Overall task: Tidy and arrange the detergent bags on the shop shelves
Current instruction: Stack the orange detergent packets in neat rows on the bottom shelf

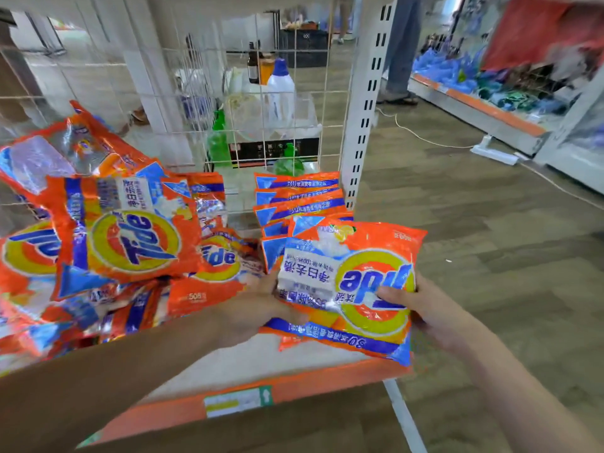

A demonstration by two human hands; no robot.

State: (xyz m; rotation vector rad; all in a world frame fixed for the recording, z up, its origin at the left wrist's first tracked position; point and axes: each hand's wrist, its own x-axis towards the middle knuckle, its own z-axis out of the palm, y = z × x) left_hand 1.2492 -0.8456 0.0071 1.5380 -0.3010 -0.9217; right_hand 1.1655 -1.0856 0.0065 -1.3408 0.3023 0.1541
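I hold an orange detergent bag (356, 289) upside down over the right end of the shelf (248, 361). My left hand (258, 308) grips its left edge and my right hand (421, 308) grips its right edge, thumb on the front. Behind it a neat row of the same bags (297, 197) stands overlapping against the wire back. To the left lies a loose heap of several detergent bags (114, 237), tilted and piled on one another.
A white wire grid (261, 103) backs the shelf, with bottles seen through it. A slotted white upright (362, 125) stands at the shelf's right end. The orange shelf lip (294, 387) carries a price label. Across the wooden aisle floor stand another shelf (490, 112), a cable and a person's legs.
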